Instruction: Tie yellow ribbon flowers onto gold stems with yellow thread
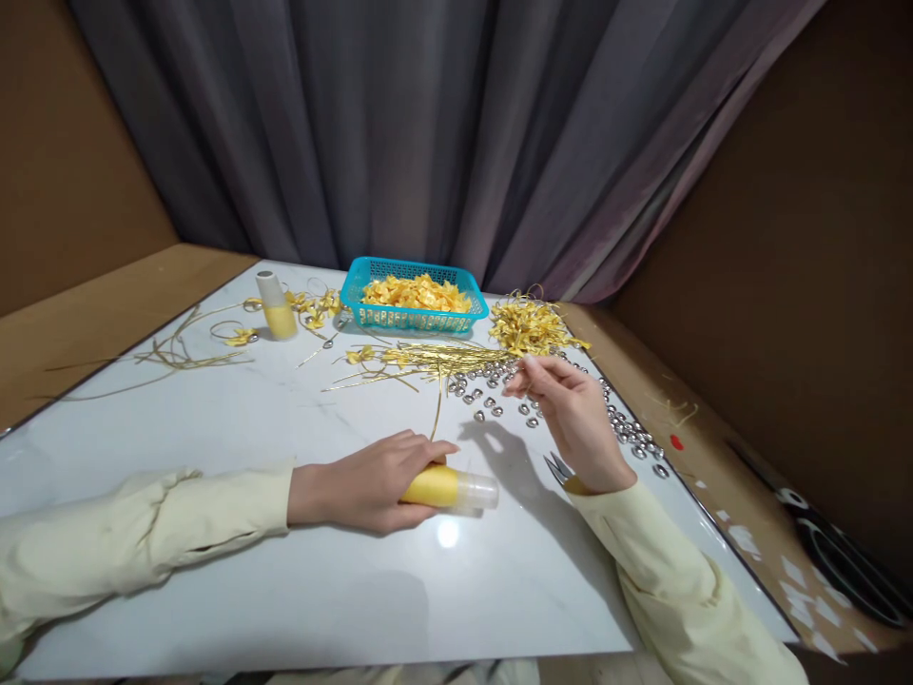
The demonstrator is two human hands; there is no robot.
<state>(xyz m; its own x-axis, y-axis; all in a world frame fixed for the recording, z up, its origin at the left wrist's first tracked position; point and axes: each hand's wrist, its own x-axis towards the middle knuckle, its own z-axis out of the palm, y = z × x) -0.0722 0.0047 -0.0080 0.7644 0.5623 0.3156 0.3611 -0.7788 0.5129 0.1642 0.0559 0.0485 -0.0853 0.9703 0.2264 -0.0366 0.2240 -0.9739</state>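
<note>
My left hand (371, 480) is wrapped round a yellow bottle with a clear cap (446, 487), which lies on its side low over the white tabletop, cap to the right. A thin gold wire (437, 404) rises from the thumb side of this hand; whether the fingers grip it I cannot tell. My right hand (571, 409) is raised, thumb and fingertips pinched together near the bundle of gold wires (456, 358). What the pinch holds is too small to make out. Silver beads (492, 404) lie scattered around and beneath it. Pointed metal tips (558, 469) show beside the right wrist.
A teal basket (414, 325) of yellow ribbon pieces stands at the back, a heap of yellow ribbon flowers (532, 323) to its right. Another yellow bottle (277, 306) stands upright at left near loose wires (178, 354). Black-handled scissors (848, 561) lie right, among paper scraps.
</note>
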